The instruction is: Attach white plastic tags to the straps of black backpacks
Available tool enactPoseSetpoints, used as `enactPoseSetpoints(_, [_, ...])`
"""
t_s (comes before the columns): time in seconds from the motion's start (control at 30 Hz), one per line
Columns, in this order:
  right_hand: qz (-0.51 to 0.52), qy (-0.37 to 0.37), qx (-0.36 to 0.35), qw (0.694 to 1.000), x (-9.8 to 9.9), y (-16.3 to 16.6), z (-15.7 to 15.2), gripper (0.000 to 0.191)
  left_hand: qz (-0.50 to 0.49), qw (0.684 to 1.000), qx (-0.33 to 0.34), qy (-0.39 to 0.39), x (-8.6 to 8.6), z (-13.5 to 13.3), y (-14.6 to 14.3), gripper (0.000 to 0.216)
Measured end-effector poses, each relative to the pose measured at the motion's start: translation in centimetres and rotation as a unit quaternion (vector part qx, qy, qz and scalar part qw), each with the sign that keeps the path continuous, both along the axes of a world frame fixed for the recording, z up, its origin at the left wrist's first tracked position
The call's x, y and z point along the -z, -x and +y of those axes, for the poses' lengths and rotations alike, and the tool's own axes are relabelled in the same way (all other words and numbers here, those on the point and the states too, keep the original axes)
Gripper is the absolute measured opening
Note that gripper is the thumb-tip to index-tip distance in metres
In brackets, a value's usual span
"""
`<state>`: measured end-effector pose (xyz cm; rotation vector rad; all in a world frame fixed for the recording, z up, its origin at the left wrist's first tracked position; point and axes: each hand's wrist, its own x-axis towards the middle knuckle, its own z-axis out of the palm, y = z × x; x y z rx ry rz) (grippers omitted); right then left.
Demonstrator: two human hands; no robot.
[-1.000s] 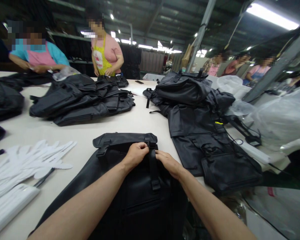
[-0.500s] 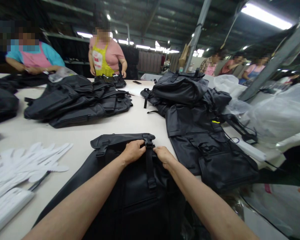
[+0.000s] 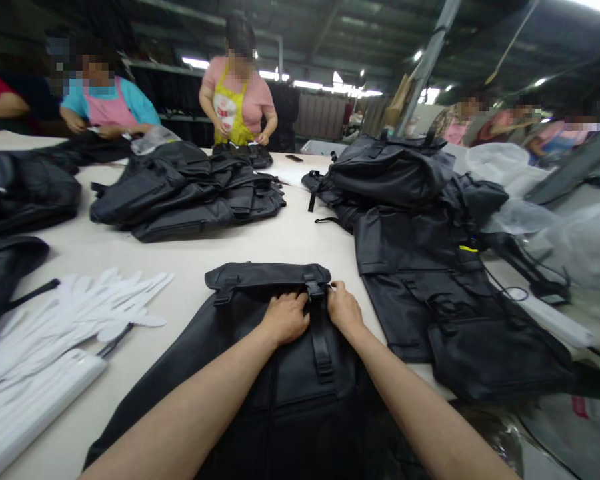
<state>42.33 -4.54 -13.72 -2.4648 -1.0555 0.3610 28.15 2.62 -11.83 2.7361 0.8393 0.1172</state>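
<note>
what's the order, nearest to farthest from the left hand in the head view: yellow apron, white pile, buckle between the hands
1. Buckle: just right of the left hand, on the bag.
2. White pile: off to the left, on the table.
3. Yellow apron: far side, beyond the table.

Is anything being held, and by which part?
Cannot be told: the left hand is at the lower edge of the bag flap, the right hand at its right end.

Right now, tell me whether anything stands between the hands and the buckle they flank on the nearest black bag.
Nothing visible does. The left hand is just left of the buckle, by the top flap's lower edge on the black bag; the right hand is close on the buckle's right.
</note>
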Motion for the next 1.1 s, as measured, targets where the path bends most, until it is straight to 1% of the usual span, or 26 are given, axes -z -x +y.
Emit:
enactPoseSetpoints(0.07, [-0.030,0.025,-0.009,0.999,0.0,0.3,0.7,0.037,0.016,1.000,-0.010,0.012,0.2,0.6,-0.4,0.046])
enactPoseSetpoints(0.17, [-0.063,0.053,-0.020,0.996,-0.1,0.5,1.3,0.035,0.022,1.000,-0.004,0.017,-0.6,0.8,0.0,0.047])
enactPoseSetpoints(0.23, [-0.080,0.067,-0.024,0.994,-0.2,0.5,1.4,0.034,0.011,1.000,0.010,0.007,-1.5,0.3,1.7,0.048])
enactPoseSetpoints(0.3, [-0.098,0.073,-0.027,0.992,-0.3,0.6,1.1,0.033,0.001,1.000,0.022,-0.010,-1.9,-0.2,4.2,0.053])
enactPoseSetpoints(0.37, [-0.118,0.071,-0.029,0.990,-0.3,0.9,0.9,0.033,0.004,1.000,0.014,-0.020,-1.8,-0.4,6.9,0.057])
enactPoseSetpoints(0.43, [-0.138,0.062,-0.029,0.988,-0.2,1.3,0.8,0.034,0.011,1.000,-0.001,-0.014,-1.1,-0.3,8.9,0.064])
enactPoseSetpoints(0.5, [-0.153,0.052,-0.027,0.986,-0.2,1.6,0.9,0.036,0.011,1.000,-0.012,0.000,-0.3,0.0,9.8,0.069])
enactPoseSetpoints(0.57, [-0.164,0.042,-0.026,0.985,-0.5,1.8,0.9,0.035,0.000,1.000,-0.019,0.006,-0.1,0.2,9.9,0.070])
enactPoseSetpoints(0.67, [-0.171,0.022,-0.033,0.985,-1.5,1.7,0.3,0.031,-0.037,0.999,-0.002,0.022,-1.1,-0.5,10.2,0.061])
enactPoseSetpoints(0.73, [-0.180,-0.001,-0.042,0.983,-2.5,1.6,-1.0,0.030,-0.095,0.995,0.009,0.032,-2.2,-1.5,11.6,0.049])
enactPoseSetpoints(0.77, [-0.186,-0.021,-0.047,0.981,-3.0,1.6,-1.9,0.031,-0.131,0.991,0.003,0.033,-2.7,-2.1,12.8,0.043])
enactPoseSetpoints(0.83, [-0.187,-0.095,-0.052,0.976,-3.8,2.2,-3.9,0.032,-0.196,0.979,-0.048,0.028,-3.5,-3.4,15.7,0.034])
enactPoseSetpoints(0.9, [-0.156,-0.195,-0.060,0.967,-4.5,3.9,-5.9,0.028,-0.218,0.968,-0.122,0.034,-3.7,-4.4,18.7,0.027])
enactPoseSetpoints(0.93, [-0.128,-0.233,-0.072,0.961,-4.8,5.3,-6.7,0.027,-0.218,0.963,-0.155,0.042,-3.6,-4.9,20.1,0.024])
enactPoseSetpoints(0.97, [-0.096,-0.256,-0.093,0.958,-5.1,6.9,-7.3,0.025,-0.217,0.958,-0.181,0.052,-3.5,-5.3,21.2,0.023])
enactPoseSetpoints(1.03, [-0.031,-0.251,-0.168,0.953,-5.7,10.7,-7.6,0.023,-0.218,0.950,-0.211,0.068,-3.3,-6.0,22.7,0.021])
enactPoseSetpoints(1.1, [0.008,-0.223,-0.249,0.942,-6.0,14.1,-7.0,0.021,-0.229,0.946,-0.217,0.078,-3.2,-6.4,23.3,0.020])
